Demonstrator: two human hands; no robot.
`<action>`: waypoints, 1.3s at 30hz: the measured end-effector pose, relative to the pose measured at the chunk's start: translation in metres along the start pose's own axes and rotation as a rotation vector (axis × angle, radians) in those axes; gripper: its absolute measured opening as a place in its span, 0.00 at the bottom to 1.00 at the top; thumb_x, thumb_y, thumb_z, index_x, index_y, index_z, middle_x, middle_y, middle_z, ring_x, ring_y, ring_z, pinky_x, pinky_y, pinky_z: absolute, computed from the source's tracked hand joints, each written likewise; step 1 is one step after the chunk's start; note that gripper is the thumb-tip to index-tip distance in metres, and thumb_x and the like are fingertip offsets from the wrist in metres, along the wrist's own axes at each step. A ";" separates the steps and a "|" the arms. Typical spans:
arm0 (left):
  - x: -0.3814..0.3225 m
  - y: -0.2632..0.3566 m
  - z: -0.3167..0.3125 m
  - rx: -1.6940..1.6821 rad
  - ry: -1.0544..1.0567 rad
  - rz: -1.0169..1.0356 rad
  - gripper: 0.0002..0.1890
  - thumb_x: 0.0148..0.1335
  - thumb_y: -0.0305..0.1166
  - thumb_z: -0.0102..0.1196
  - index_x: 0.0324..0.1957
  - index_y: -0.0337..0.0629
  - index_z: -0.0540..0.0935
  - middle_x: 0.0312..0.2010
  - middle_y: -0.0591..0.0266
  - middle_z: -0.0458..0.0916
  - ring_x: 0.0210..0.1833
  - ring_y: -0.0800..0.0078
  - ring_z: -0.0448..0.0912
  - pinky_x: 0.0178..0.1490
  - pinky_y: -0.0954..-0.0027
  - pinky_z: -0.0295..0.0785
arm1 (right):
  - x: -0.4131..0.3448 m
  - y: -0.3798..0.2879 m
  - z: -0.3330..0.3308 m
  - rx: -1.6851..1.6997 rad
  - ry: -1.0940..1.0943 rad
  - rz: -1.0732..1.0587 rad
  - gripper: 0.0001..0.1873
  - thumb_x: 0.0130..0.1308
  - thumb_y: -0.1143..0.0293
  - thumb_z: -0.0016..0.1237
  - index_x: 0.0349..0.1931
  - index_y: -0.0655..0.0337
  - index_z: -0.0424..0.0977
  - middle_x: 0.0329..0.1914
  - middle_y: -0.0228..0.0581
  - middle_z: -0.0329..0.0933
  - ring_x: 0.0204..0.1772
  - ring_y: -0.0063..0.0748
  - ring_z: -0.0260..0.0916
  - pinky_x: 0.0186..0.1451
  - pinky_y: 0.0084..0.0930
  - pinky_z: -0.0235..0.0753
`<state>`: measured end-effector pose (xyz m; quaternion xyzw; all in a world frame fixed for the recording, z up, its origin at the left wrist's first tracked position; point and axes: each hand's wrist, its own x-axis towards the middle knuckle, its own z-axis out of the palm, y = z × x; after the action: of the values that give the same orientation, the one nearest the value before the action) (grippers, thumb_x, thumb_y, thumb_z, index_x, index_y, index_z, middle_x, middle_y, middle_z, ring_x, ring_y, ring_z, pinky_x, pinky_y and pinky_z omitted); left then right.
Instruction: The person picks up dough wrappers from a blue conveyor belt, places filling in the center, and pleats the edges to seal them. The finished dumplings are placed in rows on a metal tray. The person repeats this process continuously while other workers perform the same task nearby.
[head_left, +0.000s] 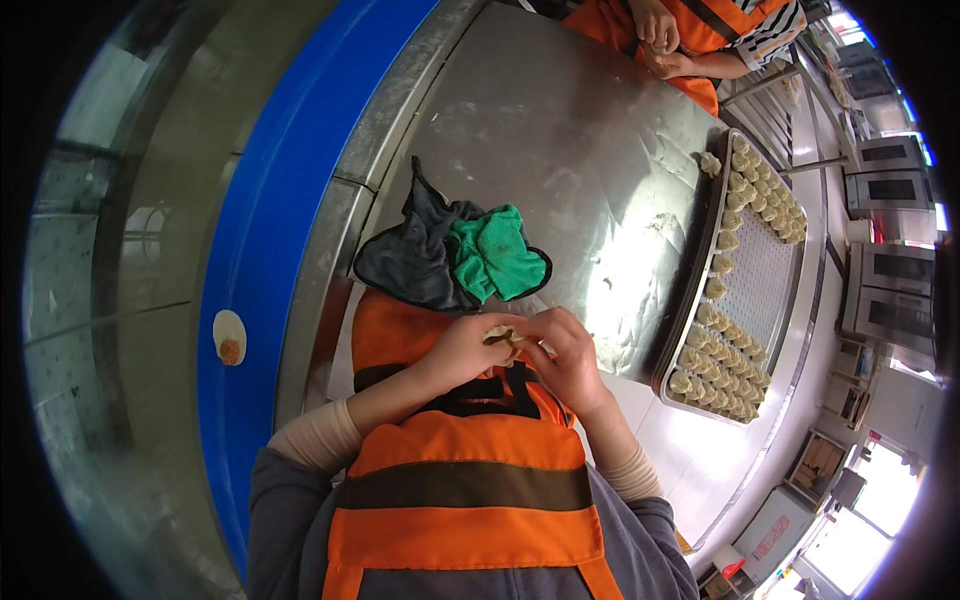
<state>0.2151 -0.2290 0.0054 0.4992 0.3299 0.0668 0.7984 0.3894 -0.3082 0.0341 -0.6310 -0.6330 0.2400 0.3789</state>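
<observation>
Both my hands meet in front of my orange apron, at the near edge of the steel table. My left hand (472, 346) holds one side of a small pale piece of dough (498, 331) with some brown in its folds. The fingers of my right hand (561, 349) pinch its other side. Just beyond them, a green cloth (498, 253) lies on a dark grey cloth (412, 259). On the blue conveyor belt (259, 247) at the left sits a flat dough wrapper (229, 330) with a dab of orange-brown filling.
A metal tray (757, 277) with several rows of pleated dumplings (720, 360) stands at the right side of the steel table (540, 142). A lump of dough (709, 164) lies by its far corner. Across the table, a co-worker's hands (660, 45) are close together.
</observation>
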 end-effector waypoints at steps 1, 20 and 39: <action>-0.001 0.002 0.002 0.123 -0.003 0.059 0.14 0.70 0.26 0.51 0.55 0.35 0.77 0.40 0.62 0.81 0.32 0.83 0.78 0.32 0.80 0.74 | 0.001 -0.005 0.003 0.112 -0.015 0.127 0.09 0.54 0.79 0.60 0.36 0.59 0.80 0.31 0.36 0.75 0.35 0.40 0.73 0.39 0.32 0.73; 0.007 -0.015 0.003 0.041 -0.065 0.053 0.15 0.73 0.25 0.45 0.59 0.37 0.71 0.43 0.62 0.79 0.38 0.77 0.80 0.33 0.77 0.76 | -0.007 -0.002 0.004 0.240 -0.059 0.356 0.09 0.56 0.79 0.60 0.38 0.61 0.80 0.32 0.37 0.76 0.33 0.36 0.74 0.37 0.31 0.73; 0.003 -0.012 0.003 -0.146 -0.092 -0.030 0.19 0.73 0.23 0.41 0.64 0.36 0.68 0.41 0.64 0.77 0.35 0.81 0.76 0.40 0.79 0.73 | -0.009 0.003 0.005 0.000 -0.014 0.019 0.08 0.54 0.78 0.60 0.36 0.60 0.80 0.30 0.35 0.75 0.35 0.39 0.72 0.43 0.33 0.70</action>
<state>0.2164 -0.2358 -0.0056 0.4372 0.2944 0.0556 0.8480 0.3870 -0.3159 0.0274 -0.6352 -0.6298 0.2481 0.3720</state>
